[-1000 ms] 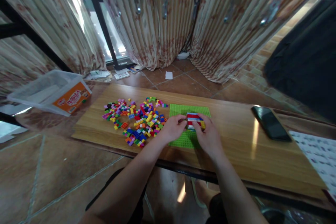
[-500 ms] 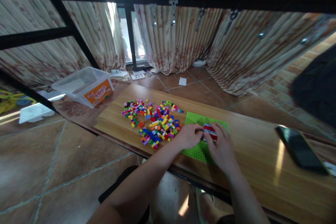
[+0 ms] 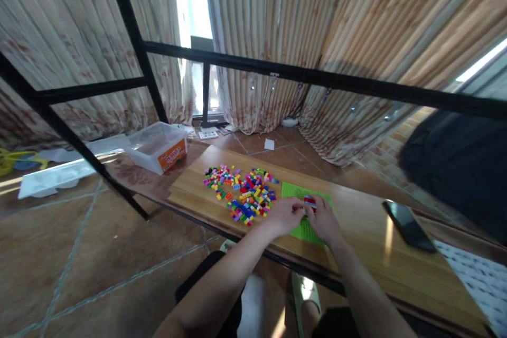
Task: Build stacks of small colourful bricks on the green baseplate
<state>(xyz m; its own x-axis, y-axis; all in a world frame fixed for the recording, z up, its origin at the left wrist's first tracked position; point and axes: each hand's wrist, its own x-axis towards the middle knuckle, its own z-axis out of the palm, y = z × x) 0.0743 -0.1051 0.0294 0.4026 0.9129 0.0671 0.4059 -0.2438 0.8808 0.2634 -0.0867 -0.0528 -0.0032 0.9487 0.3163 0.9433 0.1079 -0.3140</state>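
A green studded baseplate (image 3: pixel 293 189) lies on the wooden bench top. Over it my right hand (image 3: pixel 324 220) is closed around a small stack of toy building bricks (image 3: pixel 310 201) with red, blue and whitish layers. My left hand (image 3: pixel 285 215) is at the left side of this stack, fingertips pinched together close to it. Whatever sits between those fingertips is too small and hidden to name. Just left of the plate spreads a loose pile of many-coloured toy bricks (image 3: pixel 257 198). My hands hide the lower part of the stack, so I cannot tell whether it touches the plate.
A dark phone (image 3: pixel 410 226) lies on the bench (image 3: pixel 356 211) to the right. At the far left end stands a clear plastic box (image 3: pixel 144 142) with an orange label. A black metal rail (image 3: pixel 245 65) crosses beyond the bench, before long curtains (image 3: pixel 273 21).
The whole view has shifted and tilted upward with my head. Both hands stay together at the brick stack over the plate, with little visible change in their hold.
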